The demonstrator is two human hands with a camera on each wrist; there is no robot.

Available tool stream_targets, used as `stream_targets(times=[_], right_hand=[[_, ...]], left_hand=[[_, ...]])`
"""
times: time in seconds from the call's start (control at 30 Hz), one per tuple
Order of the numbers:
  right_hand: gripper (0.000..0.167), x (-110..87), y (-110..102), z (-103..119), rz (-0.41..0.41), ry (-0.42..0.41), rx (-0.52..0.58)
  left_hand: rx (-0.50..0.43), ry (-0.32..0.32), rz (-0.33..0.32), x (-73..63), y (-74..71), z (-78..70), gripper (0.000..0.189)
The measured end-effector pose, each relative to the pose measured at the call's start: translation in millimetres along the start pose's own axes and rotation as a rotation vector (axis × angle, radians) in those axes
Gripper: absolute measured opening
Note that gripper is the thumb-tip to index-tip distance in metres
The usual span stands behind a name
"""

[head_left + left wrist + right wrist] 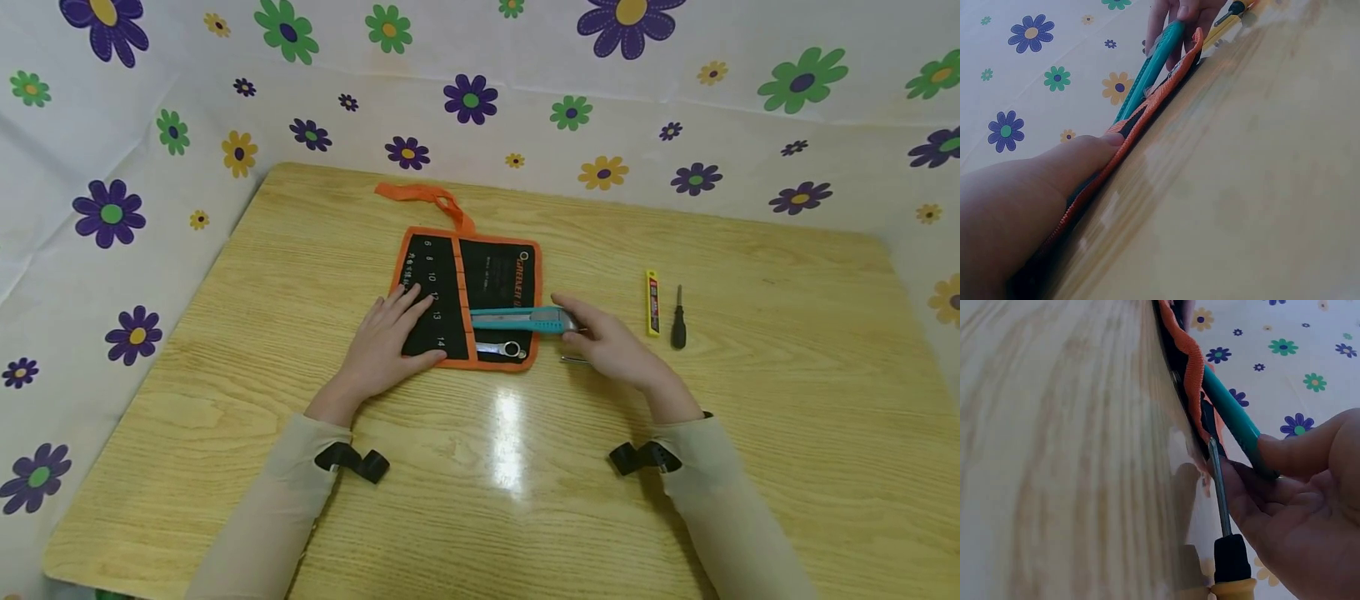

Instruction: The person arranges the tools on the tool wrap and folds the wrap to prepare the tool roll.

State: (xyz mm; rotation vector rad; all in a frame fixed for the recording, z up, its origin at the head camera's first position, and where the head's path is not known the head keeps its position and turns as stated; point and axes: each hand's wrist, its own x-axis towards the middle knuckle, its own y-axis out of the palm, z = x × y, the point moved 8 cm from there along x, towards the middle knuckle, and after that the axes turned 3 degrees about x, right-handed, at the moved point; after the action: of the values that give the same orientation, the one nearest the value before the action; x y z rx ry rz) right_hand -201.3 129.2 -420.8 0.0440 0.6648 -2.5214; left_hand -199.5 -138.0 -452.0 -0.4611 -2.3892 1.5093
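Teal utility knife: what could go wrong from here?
The teal utility knife may snag where it meets the orange band across the tool pouch.
It might jam against the wrench, which lies right beside it.
The right hand could knock the screwdriver that shows close beside it in the right wrist view.

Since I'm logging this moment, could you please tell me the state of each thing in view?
Tool pouch: unrolled, under left hand
Orange strap: untied, loose
Turquoise cutter: in right hand, blade extension unclear
Wrench: partly pocketed, ring end showing
Yellow-and-black screwdriver: lying by right hand
Black screwdriver: lying on table
Yellow packet: lying flat, closure unclear
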Motion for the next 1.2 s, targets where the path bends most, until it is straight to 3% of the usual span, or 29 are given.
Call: stream_targets(times=[0.37,0.7,1.0,1.2], right_hand=[[0.035,2.0,0.4,-0.1,-0.040,-0.034,-0.082],[0.042,4.9,-1.8,11.0,-0.131,-0.061,-0.238],[0.042,11.0,-1.4,12.0,-0.175,-0.029,-0.264],[0.040,12.3,3.4,15.6,-0.153,-0.042,-0.270]], left_hand=[[0.002,-0.001,0.001,0.9,1.6,1.2,0.085],[0.006,0.002,0.005,0.8,-1.5,-1.1,0.084],[0.012,-0.007,0.017,0.7,-1.0,-1.1,0.084],[0.012,-0.005,0.013,0.7,-0.5,-0.9,0.084]])
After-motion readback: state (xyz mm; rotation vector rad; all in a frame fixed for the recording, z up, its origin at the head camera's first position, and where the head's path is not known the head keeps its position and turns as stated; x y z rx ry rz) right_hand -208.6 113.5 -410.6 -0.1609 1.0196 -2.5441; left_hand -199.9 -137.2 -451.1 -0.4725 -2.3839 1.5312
